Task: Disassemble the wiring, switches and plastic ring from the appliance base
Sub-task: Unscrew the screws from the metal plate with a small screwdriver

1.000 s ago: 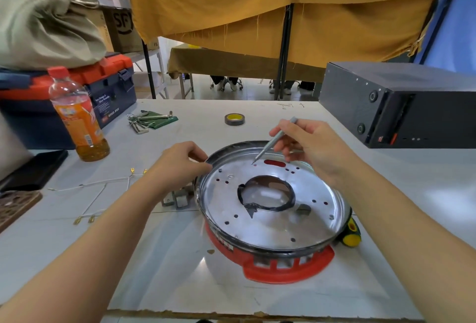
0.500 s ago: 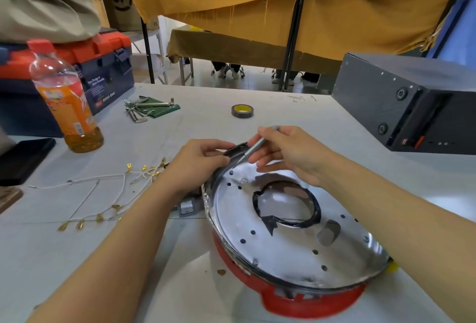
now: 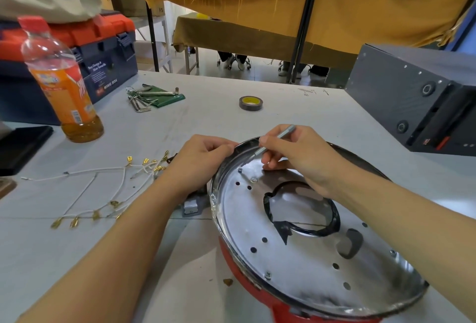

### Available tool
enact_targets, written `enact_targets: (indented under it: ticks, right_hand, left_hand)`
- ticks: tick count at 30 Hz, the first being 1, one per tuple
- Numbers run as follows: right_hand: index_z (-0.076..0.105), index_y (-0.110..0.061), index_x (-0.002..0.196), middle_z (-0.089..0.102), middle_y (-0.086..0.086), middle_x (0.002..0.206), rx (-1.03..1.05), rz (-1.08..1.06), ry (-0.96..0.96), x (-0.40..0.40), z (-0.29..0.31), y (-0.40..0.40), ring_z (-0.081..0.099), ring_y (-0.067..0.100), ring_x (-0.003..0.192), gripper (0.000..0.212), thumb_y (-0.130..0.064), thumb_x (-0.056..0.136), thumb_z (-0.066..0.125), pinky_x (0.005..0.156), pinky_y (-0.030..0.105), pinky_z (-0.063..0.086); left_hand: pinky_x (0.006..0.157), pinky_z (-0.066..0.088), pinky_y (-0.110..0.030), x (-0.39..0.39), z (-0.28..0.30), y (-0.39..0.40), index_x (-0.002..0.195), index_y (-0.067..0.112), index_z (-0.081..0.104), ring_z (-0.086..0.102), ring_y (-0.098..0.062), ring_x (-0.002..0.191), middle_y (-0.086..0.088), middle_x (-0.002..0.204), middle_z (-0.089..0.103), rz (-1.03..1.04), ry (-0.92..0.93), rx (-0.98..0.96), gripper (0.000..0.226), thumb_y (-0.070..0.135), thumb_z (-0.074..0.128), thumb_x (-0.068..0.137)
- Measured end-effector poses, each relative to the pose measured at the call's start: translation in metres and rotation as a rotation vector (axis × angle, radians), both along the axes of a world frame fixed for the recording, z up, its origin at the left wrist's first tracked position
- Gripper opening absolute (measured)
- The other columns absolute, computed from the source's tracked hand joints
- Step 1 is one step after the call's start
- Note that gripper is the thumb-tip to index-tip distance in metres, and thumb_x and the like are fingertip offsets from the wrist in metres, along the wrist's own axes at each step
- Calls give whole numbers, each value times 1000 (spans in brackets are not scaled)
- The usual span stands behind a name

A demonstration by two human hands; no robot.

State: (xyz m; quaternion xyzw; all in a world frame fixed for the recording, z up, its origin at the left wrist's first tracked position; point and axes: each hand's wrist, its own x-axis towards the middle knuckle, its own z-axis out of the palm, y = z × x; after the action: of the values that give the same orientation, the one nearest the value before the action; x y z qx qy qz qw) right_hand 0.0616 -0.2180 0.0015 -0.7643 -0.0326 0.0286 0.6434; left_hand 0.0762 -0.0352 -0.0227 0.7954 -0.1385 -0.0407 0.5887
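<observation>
The appliance base [image 3: 304,266] lies on the table, a shiny round metal pan with screw holes over a red plastic ring [image 3: 257,294]. A black ring [image 3: 332,222] lines its centre hole. My left hand [image 3: 203,158] pinches the pan's far-left rim. My right hand [image 3: 301,155] holds a thin grey screwdriver [image 3: 277,140] with its tip down near a screw [image 3: 253,180] inside the rim. White wires with brass terminals [image 3: 103,194] lie loose to the left. Grey switch parts [image 3: 192,205] sit beside the pan, under my left forearm.
An orange drink bottle [image 3: 61,86] and a blue-and-orange toolbox [image 3: 103,47] stand at the back left. Hex keys in a green holder [image 3: 152,98] and a tape roll [image 3: 251,103] lie further back. A dark metal box [image 3: 417,96] stands at right.
The view has moved closer and left. My right hand has carried the screwdriver from the red slot toward the far-left rim, and my left hand has shifted onto the rim there.
</observation>
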Motion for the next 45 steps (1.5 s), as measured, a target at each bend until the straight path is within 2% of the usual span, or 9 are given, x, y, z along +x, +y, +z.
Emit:
enact_targets:
  ticks: [5, 10, 18, 28, 33, 36, 39, 42, 45]
  right_hand:
    - [61, -9, 78, 64, 4, 56, -33, 26, -3, 0, 0, 0, 56, 10, 50, 13, -11, 91, 61, 54, 17, 50]
    - [62, -8, 79, 65, 4, 57, -91, 40, -26, -1, 3, 2, 56, 12, 52, 13, -12, 91, 60, 55, 18, 51]
    - [61, -8, 74, 63, 0, 53, -401, 49, -169, 2, 17, 12, 54, 9, 47, 19, -18, 90, 62, 49, 16, 45]
    - [64, -2, 70, 60, -1, 42, -628, 75, -154, 11, 38, 26, 49, 4, 34, 23, -19, 83, 72, 37, 13, 39]
    - [64, 5, 73, 65, 10, 51, -710, 189, -7, 17, 57, 32, 55, 10, 36, 17, -7, 81, 73, 39, 16, 44]
    - [62, 3, 74, 64, 8, 50, -793, 222, -23, 16, 59, 37, 54, 10, 34, 19, -9, 88, 64, 37, 17, 43]
    - [65, 3, 65, 63, 4, 46, -854, 228, -100, 14, 52, 43, 49, 7, 30, 38, -19, 94, 56, 36, 15, 41]
    - [57, -3, 51, 52, -3, 32, -805, 142, -194, 12, 40, 43, 42, 4, 26, 49, -23, 95, 53, 35, 12, 37]
    - [59, -3, 56, 55, -1, 39, -692, 64, -196, 12, 30, 41, 42, 3, 30, 42, -21, 93, 57, 37, 10, 36]
  left_hand:
    - [59, 46, -12, 0, 0, -1, 95, 24, 76, 65, 0, 66, 9, 79, 74, 33, 14, 13, 27, 18, 50, 94]
    - [64, 47, -18, -1, 1, -2, 97, 22, 76, 65, -1, 68, 7, 80, 75, 35, 22, 8, 27, 17, 50, 94]
    - [80, 54, -35, -1, 0, -2, 94, 23, 76, 69, -16, 80, 1, 82, 75, 29, 0, 21, 28, 15, 50, 93]
    - [77, 51, -52, -1, -1, -2, 84, 26, 76, 60, -27, 72, -17, 82, 72, 47, -42, 50, 27, 19, 51, 93]
    - [81, 53, -46, -2, -1, -3, 87, 29, 76, 67, -35, 86, -6, 81, 74, 54, -41, 52, 28, 18, 51, 92]
    - [73, 51, -43, -1, -2, -2, 88, 23, 76, 63, -38, 74, -17, 83, 72, 47, -48, 52, 27, 19, 50, 93]
    - [67, 38, -34, 0, -3, -2, 85, 13, 75, 48, -23, 66, -30, 79, 63, 45, -44, 45, 26, 17, 50, 93]
    - [66, 38, -34, -1, -2, -2, 79, 26, 75, 49, -22, 67, -31, 84, 64, 35, -41, 30, 31, 16, 49, 93]
    - [66, 39, -34, -1, -3, -2, 79, 22, 75, 51, -22, 67, -29, 85, 66, 38, -41, 18, 30, 16, 49, 93]
